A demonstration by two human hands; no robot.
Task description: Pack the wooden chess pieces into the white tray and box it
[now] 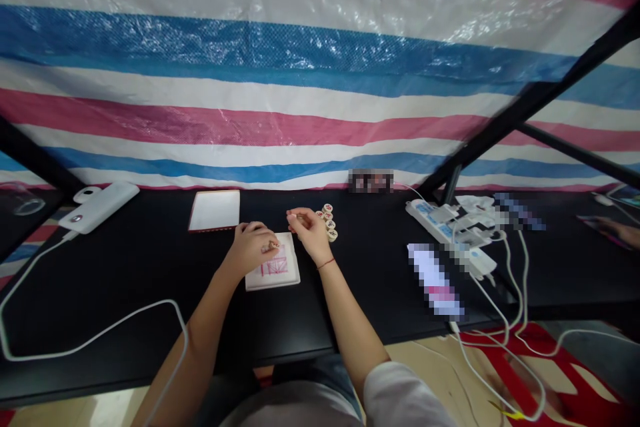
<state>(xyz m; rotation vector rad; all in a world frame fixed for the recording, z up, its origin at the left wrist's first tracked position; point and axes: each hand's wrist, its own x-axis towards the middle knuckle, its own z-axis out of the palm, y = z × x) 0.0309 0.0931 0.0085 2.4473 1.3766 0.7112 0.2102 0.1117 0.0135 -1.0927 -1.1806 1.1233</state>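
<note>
Over a small white square box with a red line pattern inside, my left hand is closed with its fingers curled. A small pale piece with dark marks, seemingly a xiangqi piece, shows at its fingertips. My right hand, a thin red string on its wrist, is raised just right of the box. Its thumb and fingers are pinched together on something small and pale that I cannot make out. Several round xiangqi pieces with red and black characters lie grouped beside and behind this hand.
An upturned box lid lies behind my left hand. A white power bank with a cable is far left. On the right are a blurred phone, a power strip and loose cables. Another person's hand shows at the right edge.
</note>
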